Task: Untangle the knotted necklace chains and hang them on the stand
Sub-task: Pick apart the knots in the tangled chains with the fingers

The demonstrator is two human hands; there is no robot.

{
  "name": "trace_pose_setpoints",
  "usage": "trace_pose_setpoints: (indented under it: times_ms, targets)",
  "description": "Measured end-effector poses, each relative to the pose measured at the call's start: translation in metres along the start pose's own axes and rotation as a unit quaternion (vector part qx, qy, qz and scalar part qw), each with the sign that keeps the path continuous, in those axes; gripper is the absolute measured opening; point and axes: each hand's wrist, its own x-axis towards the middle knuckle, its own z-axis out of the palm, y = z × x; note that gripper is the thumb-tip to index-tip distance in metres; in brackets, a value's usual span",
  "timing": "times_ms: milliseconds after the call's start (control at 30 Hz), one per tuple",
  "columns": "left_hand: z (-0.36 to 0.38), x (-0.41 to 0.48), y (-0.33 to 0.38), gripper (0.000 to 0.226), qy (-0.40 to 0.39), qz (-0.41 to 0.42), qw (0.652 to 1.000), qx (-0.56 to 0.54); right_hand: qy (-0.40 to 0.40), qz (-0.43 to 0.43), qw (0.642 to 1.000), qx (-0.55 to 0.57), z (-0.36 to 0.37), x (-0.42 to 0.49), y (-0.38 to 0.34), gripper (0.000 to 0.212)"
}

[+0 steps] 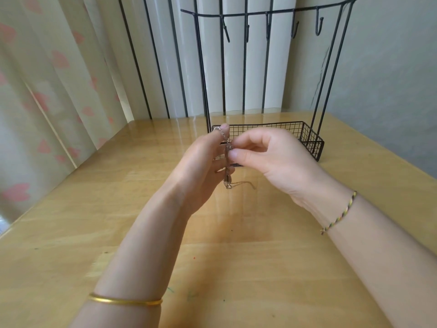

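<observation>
The untangling step is in hand; the left hand (203, 162) holds up the thin knotted silver chains (227, 162); the right hand (267, 157) pinches the knot; next, tease loops apart before reaching the black wire stand (316, 24).

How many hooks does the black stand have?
5 hooks, in a row under the stand's top bar: far left, second, middle, fourth, far right. More may be hidden past the picture's top edge.

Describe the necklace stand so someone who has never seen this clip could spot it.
On the far side of the wooden table stands a black wire stand. Unlike the plain window bars behind it, it has a mesh basket at its foot and a row of hooks along its top.
</observation>
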Motion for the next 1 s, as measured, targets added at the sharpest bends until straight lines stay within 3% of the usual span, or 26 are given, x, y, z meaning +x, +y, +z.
trace_pose_setpoints:
  times_ms: [100, 233, 300, 333, 400, 433, 567, 833, 1000]
  targets:
    - [-0.007, 0.001, 0.004, 0.014, 0.036, -0.012, 0.999, -0.038, 0.014, 0.002, 0.999, -0.037, -0.01, 0.001, 0.0, 0.008]
    - [-0.024, -0.001, 0.011, 0.016, 0.049, -0.086, 0.99, -0.098, -0.002, 0.018, 0.999, -0.046, -0.018, 0.002, -0.002, 0.011]
    - [-0.025, -0.006, 0.013, 0.015, 0.06, -0.104, 0.992, -0.03, 0.003, 0.016, 0.997, -0.08, -0.021, 0.003, -0.001, 0.014]
    - [-0.024, -0.007, 0.012, 0.015, 0.079, -0.095, 0.99, 0.071, 0.009, 0.014, 0.995, -0.101, -0.022, 0.004, -0.001, 0.013]
    - [-0.02, -0.007, 0.01, 0.017, 0.115, -0.038, 0.952, 0.282, 0.019, 0.007, 0.99, -0.138, -0.022, 0.004, 0.0, 0.009]
    - [-0.017, -0.006, 0.009, 0.015, 0.119, 0.007, 0.937, 0.329, 0.024, 0.002, 0.988, -0.151, -0.021, 0.004, 0.0, 0.009]
    - [-0.005, -0.008, 0.012, 0.006, 0.046, 0.12, 0.946, 0.296, 0.041, -0.015, 0.98, -0.193, -0.018, 0.003, -0.004, 0.01]
    - [-0.004, -0.012, 0.017, 0.011, 0.03, 0.181, 0.935, 0.305, 0.068, -0.041, 0.973, -0.217, -0.017, 0.0, -0.011, 0.014]
    - [-0.006, -0.01, 0.018, 0.013, 0.066, 0.197, 0.917, 0.34, 0.056, -0.044, 0.977, -0.2, -0.019, 0.003, -0.008, 0.012]
